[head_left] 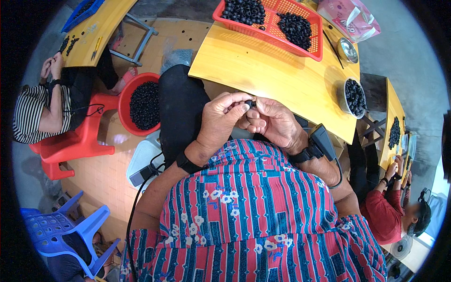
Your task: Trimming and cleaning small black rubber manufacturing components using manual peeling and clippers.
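A small black piece [250, 103], which looks like a rubber part, is held up in front of my body near the table's front edge. My left hand [220, 118] pinches it between thumb and forefinger. From the other side, my right hand [276, 121] closes thumb and forefinger on its right end, with the other fingers curled below. The fingertips cover much of the piece, so its full shape is hidden. Beyond my hands, a red-orange plastic basket [293, 55] on the yellow table [263, 70] holds two heaps of small black parts.
A bowl [342, 101] of black parts stands at the table's right edge. Behind it are a metal bowl [347, 50], a thin black rod [332, 48] and a pink bag [350, 19]. A red tub [123, 105] of black rings sits at left. Other people work at both sides.
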Demonstrator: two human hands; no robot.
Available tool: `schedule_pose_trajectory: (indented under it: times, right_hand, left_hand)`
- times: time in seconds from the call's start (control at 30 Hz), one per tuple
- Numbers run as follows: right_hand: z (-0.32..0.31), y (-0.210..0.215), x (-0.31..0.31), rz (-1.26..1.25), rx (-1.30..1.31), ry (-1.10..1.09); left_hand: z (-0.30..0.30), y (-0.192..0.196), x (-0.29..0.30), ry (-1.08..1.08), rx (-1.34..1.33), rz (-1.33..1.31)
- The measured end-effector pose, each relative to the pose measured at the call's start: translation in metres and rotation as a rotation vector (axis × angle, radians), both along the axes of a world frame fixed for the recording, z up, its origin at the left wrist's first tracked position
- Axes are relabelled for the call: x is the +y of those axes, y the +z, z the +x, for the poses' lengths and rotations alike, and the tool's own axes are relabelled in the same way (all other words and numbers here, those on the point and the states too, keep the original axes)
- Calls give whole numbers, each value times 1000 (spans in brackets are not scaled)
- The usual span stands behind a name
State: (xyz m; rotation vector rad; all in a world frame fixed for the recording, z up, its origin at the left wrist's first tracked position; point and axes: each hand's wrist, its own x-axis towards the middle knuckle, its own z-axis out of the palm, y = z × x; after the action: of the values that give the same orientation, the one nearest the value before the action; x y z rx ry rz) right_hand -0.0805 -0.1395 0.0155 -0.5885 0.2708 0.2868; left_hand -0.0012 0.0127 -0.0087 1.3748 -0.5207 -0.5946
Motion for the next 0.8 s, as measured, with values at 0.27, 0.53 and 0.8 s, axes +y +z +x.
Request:
schedule_pose_trajectory:
  times: [0.27, 0.53, 0.8]
  right_hand:
    - [2, -1, 1, -56, -20, -12]
    - [4, -1, 2, -118, -69, -53]
    - [2, 12, 5, -769, -138, 32]
  left_hand:
    - [0, -2, 0, 15, -19, 3]
    - [-4, 12, -3, -51, 281, -133]
    - [-5, 6, -3, -185, 218, -103]
